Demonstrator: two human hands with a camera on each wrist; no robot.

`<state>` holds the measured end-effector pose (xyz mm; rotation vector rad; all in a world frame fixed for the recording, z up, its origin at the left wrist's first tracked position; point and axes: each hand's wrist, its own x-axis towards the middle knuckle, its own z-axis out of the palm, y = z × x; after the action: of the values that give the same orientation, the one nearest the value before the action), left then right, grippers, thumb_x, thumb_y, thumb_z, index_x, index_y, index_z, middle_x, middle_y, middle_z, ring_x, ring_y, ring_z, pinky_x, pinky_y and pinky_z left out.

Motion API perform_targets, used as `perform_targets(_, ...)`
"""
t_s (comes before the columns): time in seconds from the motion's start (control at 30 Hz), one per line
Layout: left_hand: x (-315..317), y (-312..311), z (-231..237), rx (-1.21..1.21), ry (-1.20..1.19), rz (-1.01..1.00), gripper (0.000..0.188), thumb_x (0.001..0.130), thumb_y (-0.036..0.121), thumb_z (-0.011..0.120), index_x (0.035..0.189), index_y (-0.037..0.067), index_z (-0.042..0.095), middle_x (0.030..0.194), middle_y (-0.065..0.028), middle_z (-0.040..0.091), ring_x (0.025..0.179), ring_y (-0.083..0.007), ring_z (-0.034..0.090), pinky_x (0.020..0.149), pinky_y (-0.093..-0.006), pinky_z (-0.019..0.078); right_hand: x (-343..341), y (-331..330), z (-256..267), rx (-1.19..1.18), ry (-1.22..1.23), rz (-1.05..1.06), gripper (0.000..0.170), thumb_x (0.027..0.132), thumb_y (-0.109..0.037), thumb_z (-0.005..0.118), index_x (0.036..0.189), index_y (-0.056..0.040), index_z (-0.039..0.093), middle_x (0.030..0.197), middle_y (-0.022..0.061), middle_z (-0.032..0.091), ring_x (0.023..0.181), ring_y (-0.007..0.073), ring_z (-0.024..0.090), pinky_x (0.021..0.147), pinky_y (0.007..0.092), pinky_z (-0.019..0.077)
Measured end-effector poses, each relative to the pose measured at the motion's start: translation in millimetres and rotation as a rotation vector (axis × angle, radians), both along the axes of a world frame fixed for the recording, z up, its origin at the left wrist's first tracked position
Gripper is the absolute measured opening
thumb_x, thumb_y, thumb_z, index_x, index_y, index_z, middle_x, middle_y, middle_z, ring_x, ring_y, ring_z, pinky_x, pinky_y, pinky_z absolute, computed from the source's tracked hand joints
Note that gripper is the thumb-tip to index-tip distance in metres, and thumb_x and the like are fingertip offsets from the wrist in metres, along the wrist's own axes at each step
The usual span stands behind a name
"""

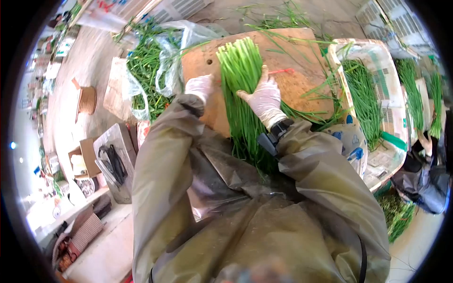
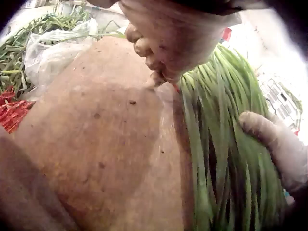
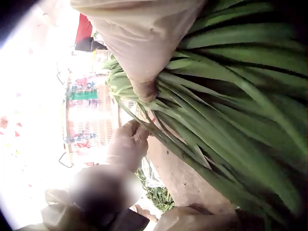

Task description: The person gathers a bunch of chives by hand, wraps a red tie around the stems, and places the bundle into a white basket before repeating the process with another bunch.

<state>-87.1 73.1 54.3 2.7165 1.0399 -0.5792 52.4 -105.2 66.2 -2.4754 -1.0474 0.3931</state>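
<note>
A thick bundle of garlic chives lies over the wooden board, its pale cut ends pointing away and its leaves hanging towards the person's lap. The gloved right hand grips the bundle from the right, thumb across the top, as the left wrist view also shows at the thumb. On the bundle's left side, the gloved left hand has its fingers curled close over the board. A red tie runs beneath the bundle; its other end shows at the left fingertips, which pinch it. The bundle hides its middle.
Loose chives lie along the board's right edge. A white crate holding more chives stands to the right. Left of the board is a clear plastic bag with greens around it. Another person's hand shows at far right.
</note>
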Motion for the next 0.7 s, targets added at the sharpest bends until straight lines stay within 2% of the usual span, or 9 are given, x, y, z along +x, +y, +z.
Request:
perform_targets(0.2, -68.8, 17.4, -8.6, 0.071, -0.051, 0.202, 0.034, 0.09, 0.041, 0.053, 0.099, 0.012, 0.066, 0.094, -0.0194, 0.069, 0.092, -0.039, 0.066, 0.078, -0.0487, 0.0505, 1.7, -2.2, -2.7, -0.004, 0.025, 0.028, 0.122, 0.062, -0.058, 0.081, 0.149, 0.0022, 0.02, 0.12, 0.0228, 0.05, 0.111, 0.0352, 0.053, 0.095, 0.0449, 0.0446)
perform_targets(0.37, -93.0, -5.8, 45.6, 0.077, -0.141, 0.192, 0.038, 0.087, 0.045, 0.059, 0.096, 0.01, 0.071, 0.089, -0.0185, 0.069, 0.09, -0.0355, 0.067, 0.08, -0.0469, 0.0506, 0.1, -2.2, -1.9, -0.016, 0.012, 0.024, 0.122, 0.063, -0.058, 0.081, 0.149, 0.0019, 0.019, 0.121, 0.0227, 0.049, 0.112, 0.0353, 0.053, 0.095, 0.0453, 0.0446)
perform_targets(0.4, -102.4, 8.5, 35.0, -0.222, -0.331, 0.231, 0.032, 0.088, 0.038, 0.06, 0.103, 0.012, 0.07, 0.093, -0.0182, 0.069, 0.092, -0.034, 0.067, 0.081, -0.0447, 0.0515, -0.4, -2.7, -3.2, -0.006, -0.009, 0.023, 0.121, 0.063, -0.057, 0.081, 0.149, 0.0019, 0.019, 0.121, 0.0229, 0.049, 0.112, 0.0353, 0.053, 0.095, 0.045, 0.0448)
perform_targets(0.43, -102.2, 12.1, 29.3, -0.397, -0.611, -0.005, 0.027, 0.092, 0.028, 0.055, 0.11, 0.013, 0.068, 0.102, -0.0162, 0.069, 0.1, -0.0319, 0.065, 0.084, -0.0402, 0.0513, -1.2, -3.2, -3.4, 0.002, -0.029, 0.023, 0.121, 0.063, -0.057, 0.081, 0.149, 0.002, 0.02, 0.121, 0.0231, 0.049, 0.113, 0.0354, 0.053, 0.095, 0.0447, 0.045)
perform_targets(0.47, -101.8, 10.8, 20.4, -0.437, -0.613, 0.184, 0.024, 0.092, 0.017, 0.053, 0.112, 0.014, 0.067, 0.109, -0.0132, 0.068, 0.105, -0.0307, 0.063, 0.089, -0.038, 0.0497, -1.7, -3.9, -1.8, 0.004, -0.026, 0.03, 0.121, 0.063, -0.057, 0.081, 0.149, 0.002, 0.02, 0.121, 0.0231, 0.049, 0.113, 0.0354, 0.053, 0.095, 0.0447, 0.045)
perform_targets(0.5, -58.2, -38.5, 106.0, -0.751, -0.751, 0.505, 0.026, 0.093, 0.018, 0.054, 0.116, 0.013, 0.065, 0.108, -0.0102, 0.069, 0.109, -0.0267, 0.062, 0.095, -0.0357, 0.0473, -1.4, -4.0, 2.5, 0.005, 0.005, 0.03, 0.12, 0.064, -0.055, 0.082, 0.149, 0.002, 0.02, 0.122, 0.0233, 0.049, 0.113, 0.0355, 0.052, 0.095, 0.0443, 0.0453)
perform_targets(0.57, -33.1, -28.0, 58.9, -0.431, -0.885, -0.044, 0.03, 0.099, 0.029, 0.052, 0.115, 0.006, 0.063, 0.103, -0.0052, 0.071, 0.101, -0.0149, 0.064, 0.089, -0.0289, 0.0481, -1.3, -3.8, 10.8, -0.01, 0.061, 0.019, 0.118, 0.064, -0.053, 0.083, 0.149, 0.002, 0.021, 0.122, 0.0238, 0.05, 0.114, 0.0363, 0.052, 0.095, 0.0437, 0.0456)
perform_targets(0.63, 19.4, -64.6, 91.7, -0.872, -0.901, 0.388, 0.029, 0.098, 0.029, 0.054, 0.111, 0.005, 0.062, 0.102, -0.0043, 0.071, 0.093, -0.0142, 0.065, 0.085, -0.029, 0.05, -1.6, -3.7, 5.8, 0.004, 0.053, 0.021, 0.118, 0.064, -0.053, 0.083, 0.149, 0.0019, 0.021, 0.122, 0.0239, 0.05, 0.114, 0.0364, 0.052, 0.095, 0.0438, 0.0455)
perform_targets(0.7, 43.5, -68.6, 66.6, -1.021, -0.949, 0.391, 0.022, 0.093, 0.015, 0.062, 0.111, 0.002, 0.06, 0.1, -0.0057, 0.068, 0.088, -0.0148, 0.066, 0.081, -0.0288, 0.052, 2.1, -4.1, 8.1, 0.0, 0.082, 0.019, 0.119, 0.064, -0.053, 0.083, 0.149, 0.0015, 0.02, 0.125, 0.0246, 0.049, 0.117, 0.0371, 0.051, 0.097, 0.0445, 0.0447)
